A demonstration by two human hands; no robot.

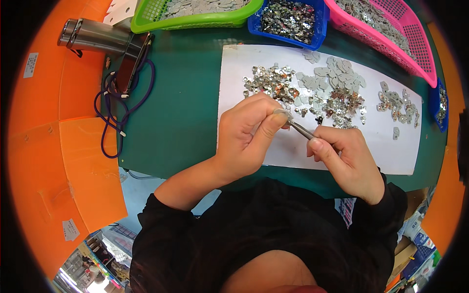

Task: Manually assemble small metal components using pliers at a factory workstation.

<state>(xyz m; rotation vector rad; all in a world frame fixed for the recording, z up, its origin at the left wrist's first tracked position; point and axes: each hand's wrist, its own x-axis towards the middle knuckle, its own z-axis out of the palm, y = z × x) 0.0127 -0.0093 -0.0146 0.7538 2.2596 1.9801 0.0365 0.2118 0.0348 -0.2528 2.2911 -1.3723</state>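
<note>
My left hand [244, 134] pinches a small grey flat piece [283, 113] between thumb and forefinger, above the white board. In my right hand [348, 158] is a pair of metal tweezers [303, 131], closed in the fingers and slanting up to the left. Its tips meet the grey piece at my left fingertips; what they grip there is too small to tell. Just beyond my hands lie a heap of small shiny metal parts [271, 78], a pile of grey flat pieces [339, 73] and another cluster of metal parts [342, 105].
A white board [386, 156] covers part of the green table [185, 97]. Along the back stand a green basket [195, 22], a blue bin [288, 41] and a pink basket [381, 49]. Purple cord [141, 100], a phone [132, 66] and a steel flask [100, 36] lie left.
</note>
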